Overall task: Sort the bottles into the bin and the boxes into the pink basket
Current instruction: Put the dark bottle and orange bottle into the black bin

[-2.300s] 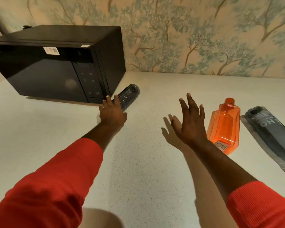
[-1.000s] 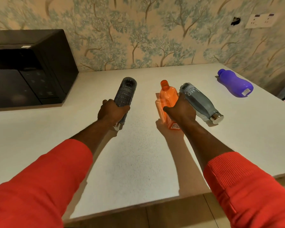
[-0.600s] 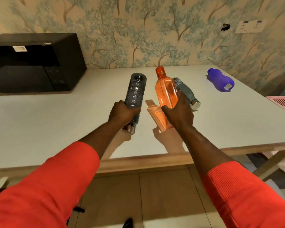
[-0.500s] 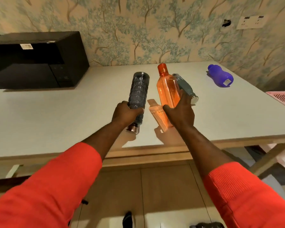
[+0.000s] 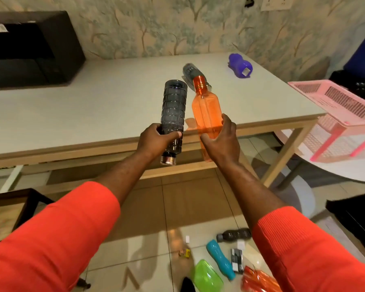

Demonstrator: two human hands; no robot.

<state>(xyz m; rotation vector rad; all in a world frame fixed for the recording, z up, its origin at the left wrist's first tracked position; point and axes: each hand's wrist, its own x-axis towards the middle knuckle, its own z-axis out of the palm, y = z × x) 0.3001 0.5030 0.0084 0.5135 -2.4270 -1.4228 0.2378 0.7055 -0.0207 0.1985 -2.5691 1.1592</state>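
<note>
My left hand (image 5: 156, 138) grips a dark grey ribbed bottle (image 5: 174, 108) near its metal cap, base pointing away. My right hand (image 5: 221, 140) holds an orange square bottle (image 5: 207, 110) by its lower half, cap pointing up and away. Both bottles hang in the air over the table's front edge. A grey bottle (image 5: 189, 70) lies on the white table (image 5: 93, 106) behind them, mostly hidden. A purple bottle (image 5: 239, 65) lies at the far right of the table. The pink basket (image 5: 346, 106) stands on a round white surface to the right.
A black microwave (image 5: 30, 49) sits at the table's back left. On the tiled floor below lie a dark bottle (image 5: 234, 234), a teal bottle (image 5: 219, 258), a green object (image 5: 207, 277), an orange object (image 5: 259, 279) and small boxes (image 5: 236, 260). A dark framed piece (image 5: 11, 209) stands at lower left.
Both hands closed on their bottles, lifted them off the table and drew them back past the front edge. The view has backed away, showing the floor and the basket.
</note>
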